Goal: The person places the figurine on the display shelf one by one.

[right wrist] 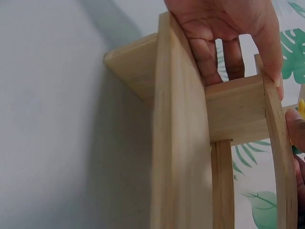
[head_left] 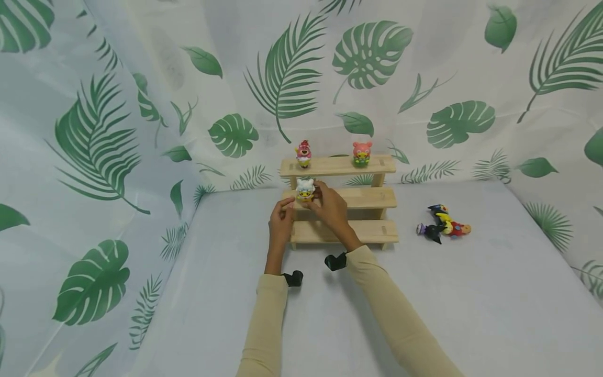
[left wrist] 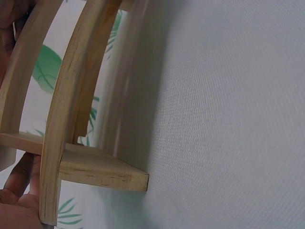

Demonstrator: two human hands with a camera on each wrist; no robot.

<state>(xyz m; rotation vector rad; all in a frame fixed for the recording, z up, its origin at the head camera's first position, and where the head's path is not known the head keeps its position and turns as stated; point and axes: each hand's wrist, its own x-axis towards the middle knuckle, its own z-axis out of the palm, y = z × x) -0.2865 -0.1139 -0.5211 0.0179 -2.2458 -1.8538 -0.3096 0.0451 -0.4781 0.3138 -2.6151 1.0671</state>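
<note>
A three-step wooden display stand (head_left: pixel 348 228) stands before me. My right hand (head_left: pixel 331 207) pinches a small figurine (head_left: pixel 305 190) with a white eared hood and yellow face, at the left end of the middle step. In the right wrist view, only a yellow bit of the figurine (right wrist: pixel 301 108) shows beside the right thumb (right wrist: pixel 296 125). My left hand (head_left: pixel 281 222) grips the stand's left end. Seen from the right wrist, the left hand (right wrist: pixel 224 21) has its fingers curled round the side of the wooden frame.
On the top step stand a pink-and-red figurine (head_left: pixel 303 154) at the left and a pink-hooded one with green (head_left: pixel 361 154) at the right. Several figurines, black, yellow and red (head_left: pixel 443 226), lie together right of the stand. A leaf-print cloth (head_left: pixel 301 78) hangs behind.
</note>
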